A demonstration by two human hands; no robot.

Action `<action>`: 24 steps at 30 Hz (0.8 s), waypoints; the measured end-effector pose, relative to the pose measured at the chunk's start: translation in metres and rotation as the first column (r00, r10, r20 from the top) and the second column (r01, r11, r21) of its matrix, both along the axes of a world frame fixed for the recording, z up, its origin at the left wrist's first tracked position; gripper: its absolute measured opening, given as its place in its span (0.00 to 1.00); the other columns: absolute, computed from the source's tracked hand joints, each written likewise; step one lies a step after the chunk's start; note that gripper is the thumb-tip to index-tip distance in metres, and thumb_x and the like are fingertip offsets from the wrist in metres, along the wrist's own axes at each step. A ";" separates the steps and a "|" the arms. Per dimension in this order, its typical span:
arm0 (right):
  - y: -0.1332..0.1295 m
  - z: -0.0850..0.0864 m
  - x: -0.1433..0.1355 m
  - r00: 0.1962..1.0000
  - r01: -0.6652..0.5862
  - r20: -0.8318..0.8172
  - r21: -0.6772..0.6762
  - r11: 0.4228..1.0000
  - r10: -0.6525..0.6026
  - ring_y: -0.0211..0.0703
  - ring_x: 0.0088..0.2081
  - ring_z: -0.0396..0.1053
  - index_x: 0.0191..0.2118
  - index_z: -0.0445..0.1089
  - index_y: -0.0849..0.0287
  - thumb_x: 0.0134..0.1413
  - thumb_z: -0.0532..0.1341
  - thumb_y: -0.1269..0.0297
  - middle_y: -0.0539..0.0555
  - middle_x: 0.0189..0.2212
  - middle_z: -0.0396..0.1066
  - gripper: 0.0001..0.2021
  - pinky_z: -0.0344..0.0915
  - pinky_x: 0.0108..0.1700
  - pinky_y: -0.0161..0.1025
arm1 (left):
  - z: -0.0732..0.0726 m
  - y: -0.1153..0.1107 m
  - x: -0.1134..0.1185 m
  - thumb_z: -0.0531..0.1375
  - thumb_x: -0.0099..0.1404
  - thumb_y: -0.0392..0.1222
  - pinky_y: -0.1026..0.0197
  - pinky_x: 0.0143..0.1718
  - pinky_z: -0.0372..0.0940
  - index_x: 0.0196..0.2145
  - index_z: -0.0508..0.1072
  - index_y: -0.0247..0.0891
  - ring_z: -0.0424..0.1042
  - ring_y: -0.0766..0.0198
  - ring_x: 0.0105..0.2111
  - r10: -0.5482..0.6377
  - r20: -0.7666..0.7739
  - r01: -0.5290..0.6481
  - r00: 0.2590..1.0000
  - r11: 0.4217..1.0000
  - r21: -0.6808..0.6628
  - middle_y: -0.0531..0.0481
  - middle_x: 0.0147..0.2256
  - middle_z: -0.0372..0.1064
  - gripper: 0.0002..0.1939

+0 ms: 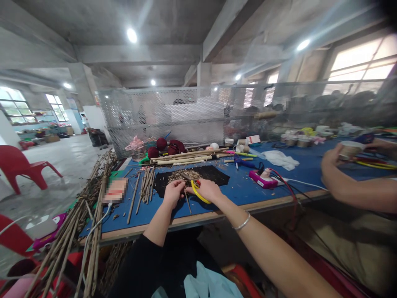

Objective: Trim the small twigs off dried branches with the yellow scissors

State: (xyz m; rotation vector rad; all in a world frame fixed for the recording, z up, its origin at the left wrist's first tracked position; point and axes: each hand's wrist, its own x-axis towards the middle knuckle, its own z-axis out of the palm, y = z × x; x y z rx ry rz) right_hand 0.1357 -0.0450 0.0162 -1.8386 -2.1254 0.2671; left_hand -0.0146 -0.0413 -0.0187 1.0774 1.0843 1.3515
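Thin brown stick (187, 203) is btwn the two hands, lower end slanting down over the near part of the blue-topped table (237, 198). L hand (174, 192) has fingertips bunched by its upper end; can't tell if they're clamped on it. R hand (208, 191) is closed round the yellow-handled scissors (201, 196), blades pointing up & left, thumb/finger side close to the stick; silver bangle (242, 220) on that wrist. Just beyond: pile of pale brown chips (178, 175) on a black cloth (218, 176). Left of cloth, short brown sticks (147, 186) lie roughly parallel. Behind cloth, long pale poles (186, 157) w/ dark red yarn balls (161, 144) nearby. To the right: blue glue gun (245, 162), pink-and-white power strip (263, 180), crumpled white sheet (281, 159). Far L, bundle of long brown branches (70, 229) leans past the table corner. Far R, co-worker's hand (331, 159) holds a round pale cup (352, 150). Perforated metal partition (167, 111) stands at the back.
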 end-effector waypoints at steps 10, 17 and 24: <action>0.001 -0.012 -0.009 0.999 -0.033 -0.042 0.022 0.999 0.034 0.51 0.39 0.69 0.41 0.64 0.59 0.35 0.55 0.34 0.60 0.37 0.70 0.34 0.60 0.35 0.38 | -0.002 0.001 -0.003 0.65 0.43 0.48 0.72 0.12 0.52 0.30 0.70 0.33 0.58 0.76 0.15 -0.014 -0.007 0.014 1.000 0.999 0.042 0.54 0.21 0.64 0.18; 0.001 -0.015 -0.011 0.998 -0.019 -0.058 0.032 0.999 0.021 0.51 0.39 0.68 0.41 0.63 0.60 0.37 0.54 0.34 0.61 0.37 0.70 0.34 0.58 0.34 0.37 | -0.001 -0.001 -0.001 0.65 0.44 0.46 0.72 0.14 0.55 0.32 0.72 0.33 0.59 0.75 0.16 -0.075 -0.009 0.075 0.997 0.997 0.000 0.53 0.22 0.65 0.19; 0.002 -0.013 -0.007 0.998 -0.039 -0.050 0.068 0.997 0.043 0.50 0.41 0.67 0.44 0.63 0.60 0.38 0.55 0.36 0.59 0.38 0.69 0.33 0.58 0.37 0.37 | 0.000 -0.002 -0.001 0.64 0.45 0.46 0.72 0.16 0.57 0.34 0.73 0.33 0.59 0.76 0.16 -0.092 -0.007 0.092 0.996 0.996 -0.013 0.53 0.21 0.65 0.19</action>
